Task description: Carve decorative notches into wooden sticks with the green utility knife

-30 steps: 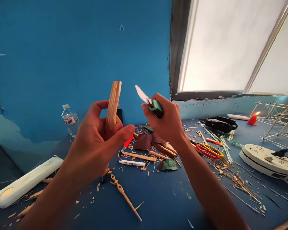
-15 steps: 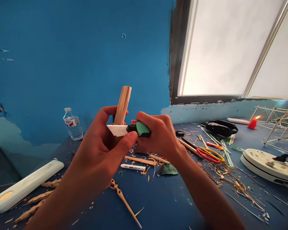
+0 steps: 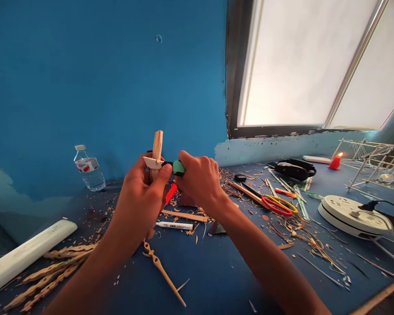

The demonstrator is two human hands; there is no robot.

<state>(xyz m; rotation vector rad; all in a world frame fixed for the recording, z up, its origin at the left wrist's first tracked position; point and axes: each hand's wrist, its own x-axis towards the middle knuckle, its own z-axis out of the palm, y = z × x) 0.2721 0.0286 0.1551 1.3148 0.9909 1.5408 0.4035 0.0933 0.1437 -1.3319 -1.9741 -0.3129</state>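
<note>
We grip a pale wooden stick upright in our left hand, fingers curled closed around its lower part and the thumb raised beside the blade. Our right hand is wrapped tight around the green handle of a utility knife, whose white blade lies crosswise against the stick. Both are held above the blue table, near the wall. Below the hands lie a white marker and a carved spiral stick among shavings. Red-and-yellow scissors lie to the right, and a water bottle stands to the left.
</note>
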